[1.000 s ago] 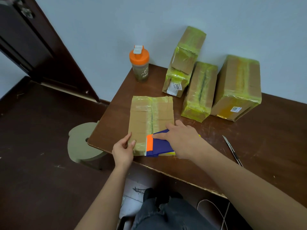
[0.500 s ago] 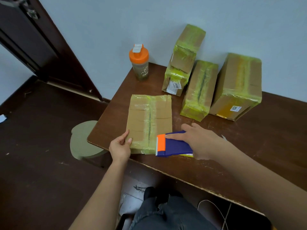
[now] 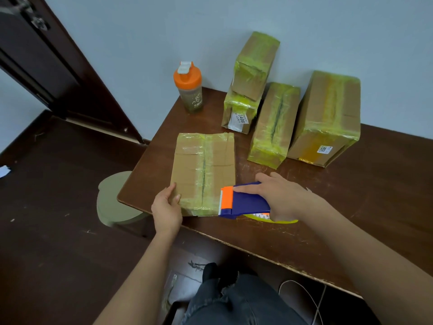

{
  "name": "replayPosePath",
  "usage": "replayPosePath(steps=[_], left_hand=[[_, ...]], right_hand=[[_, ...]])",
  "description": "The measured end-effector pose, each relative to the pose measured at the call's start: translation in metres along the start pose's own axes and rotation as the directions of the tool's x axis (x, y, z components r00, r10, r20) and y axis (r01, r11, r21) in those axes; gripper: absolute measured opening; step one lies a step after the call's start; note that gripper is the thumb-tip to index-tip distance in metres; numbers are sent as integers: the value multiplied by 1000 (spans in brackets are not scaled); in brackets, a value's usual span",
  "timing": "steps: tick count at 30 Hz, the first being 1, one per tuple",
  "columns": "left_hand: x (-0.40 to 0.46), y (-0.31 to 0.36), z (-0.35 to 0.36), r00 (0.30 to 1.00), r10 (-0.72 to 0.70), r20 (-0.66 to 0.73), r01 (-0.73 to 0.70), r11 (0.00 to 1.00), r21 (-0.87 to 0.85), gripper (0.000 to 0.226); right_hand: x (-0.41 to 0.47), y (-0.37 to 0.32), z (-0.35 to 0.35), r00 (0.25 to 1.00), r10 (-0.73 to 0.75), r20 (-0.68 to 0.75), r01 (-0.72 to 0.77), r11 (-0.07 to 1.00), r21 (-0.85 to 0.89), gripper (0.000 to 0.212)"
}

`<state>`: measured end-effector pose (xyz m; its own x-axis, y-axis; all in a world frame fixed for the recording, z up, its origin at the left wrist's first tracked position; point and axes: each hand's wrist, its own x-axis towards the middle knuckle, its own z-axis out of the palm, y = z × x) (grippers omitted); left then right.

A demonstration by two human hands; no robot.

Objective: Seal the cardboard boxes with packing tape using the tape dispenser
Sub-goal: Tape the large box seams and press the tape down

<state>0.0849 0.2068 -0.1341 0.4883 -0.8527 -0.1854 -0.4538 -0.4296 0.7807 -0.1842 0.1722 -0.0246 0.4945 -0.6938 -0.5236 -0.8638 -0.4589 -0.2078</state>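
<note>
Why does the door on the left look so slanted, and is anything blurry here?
Head view: the wide-angle lens bends the edges, so the door leans; lighting is soft and even; the flat box and tape dispenser look sharp.

pale wall (image 3: 145,38), dark door (image 3: 46,66), brown table (image 3: 351,207)

Both bare forearms are reaching forward over the bench's near edge. The left hand (image 3: 166,208) is resting with thumb on top and fingers curled lightly round something. The right hand (image 3: 280,197) is gripping, forefinger lying straight.
</note>
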Motion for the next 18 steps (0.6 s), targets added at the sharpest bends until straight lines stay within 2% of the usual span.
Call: replayPosePath(steps=[3, 5, 7, 9, 12, 16, 18], left_hand=[[-8, -3, -2, 972, 236, -13, -227, 947, 227, 37], [-14, -7, -2, 898, 439, 30, -429, 860, 274, 39], [-24, -16, 2, 800, 591, 103, -597, 768, 232, 41], [-36, -20, 5, 758, 618, 209, -651, 739, 173, 38], [-45, -27, 10, 750, 564, 346, -646, 737, 201, 52], [-34, -34, 4, 699, 573, 427, -697, 679, 230, 51], [-21, -34, -4, 706, 575, 414, -691, 687, 225, 50]], right_hand=[[0, 1, 0, 1000, 0, -1, 0, 1000, -4, 91], [-1, 2, 1, 1000, 6, 7, -6, 1000, -9, 91], [-3, 5, 2, 1000, 18, 18, -18, 1000, -8, 90], [-4, 7, 2, 999, 28, 32, -28, 1000, 2, 90], [-6, 8, 3, 999, 30, 39, -31, 999, 27, 92], [-6, 9, 3, 999, 37, 27, -39, 998, 58, 93], [-4, 4, 4, 999, 29, 23, -31, 996, 80, 93]])
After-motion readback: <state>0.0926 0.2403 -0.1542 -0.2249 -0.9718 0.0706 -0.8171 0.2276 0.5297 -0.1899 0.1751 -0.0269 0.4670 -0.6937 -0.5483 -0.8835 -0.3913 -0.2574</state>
